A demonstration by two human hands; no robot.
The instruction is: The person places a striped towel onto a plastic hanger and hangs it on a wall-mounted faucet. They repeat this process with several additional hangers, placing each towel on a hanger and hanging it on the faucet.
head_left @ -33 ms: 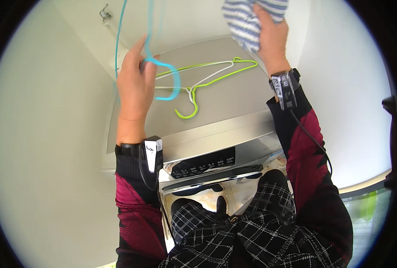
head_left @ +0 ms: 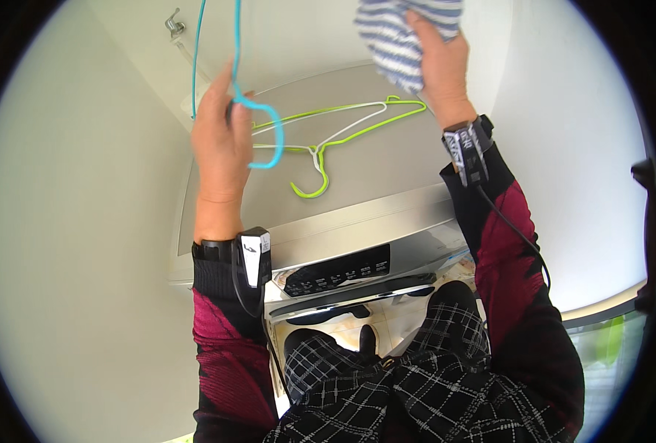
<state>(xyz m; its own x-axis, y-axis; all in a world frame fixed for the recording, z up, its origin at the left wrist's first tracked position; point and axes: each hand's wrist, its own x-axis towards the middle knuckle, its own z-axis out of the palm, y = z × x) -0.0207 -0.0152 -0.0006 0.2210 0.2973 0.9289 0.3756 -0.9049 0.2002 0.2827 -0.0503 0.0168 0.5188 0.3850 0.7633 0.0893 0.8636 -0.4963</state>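
My left hand point(head_left: 222, 151) is closed around the neck of a light-blue clothes hanger point(head_left: 278, 133). The hanger's hook curls out to the right of my fingers, and its body rises past the upper edge of the view. Up at the right, my right hand point(head_left: 444, 77) grips a bunched cloth with blue-grey and white stripes point(head_left: 391, 48), partly cut off by the upper edge. Below and between the hands, a lime-green hanger point(head_left: 323, 177) and a white hanger point(head_left: 350, 127) lie overlapping, hooks toward me.
The hangers rest on the grey lid point(head_left: 387, 166) of a washing machine, which has a black control panel point(head_left: 335, 273) along its near side. Pale walls stand close on the left, right and behind. A metal tap point(head_left: 174, 26) juts from the wall at the far left.
The blue hanger has swung slightly left in my left hand. My right hand and the striped cloth have shifted a little left and down. The hangers on the lid stay put.
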